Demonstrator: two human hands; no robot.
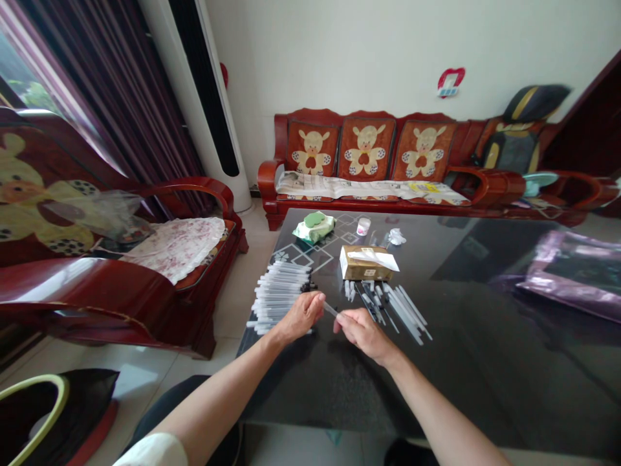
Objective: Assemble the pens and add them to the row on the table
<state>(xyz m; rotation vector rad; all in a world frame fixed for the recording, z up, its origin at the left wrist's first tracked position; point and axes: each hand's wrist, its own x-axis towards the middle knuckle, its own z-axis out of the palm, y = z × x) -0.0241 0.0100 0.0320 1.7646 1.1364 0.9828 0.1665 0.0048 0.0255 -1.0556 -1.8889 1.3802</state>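
Observation:
My left hand [301,316] and my right hand [363,331] meet over the near part of the table, fingers closed on opposite ends of one thin, translucent pen barrel [330,310]. To the left, beside my left hand, lies a wide pile of whitish pen barrels [276,294], some with black ends. Beyond my right hand are loose black and clear pen parts [372,301] and several longer white tubes [407,314]. Both ends of the held barrel are covered by my fingers.
Behind the parts, the dark glossy table [466,382] bears a gold-brown box [366,266], a green wipes pack [314,228], a small white jar [363,226] and crumpled white paper [396,237]. A purple plastic package [572,272] lies right. A wooden sofa [272,210] stands beyond.

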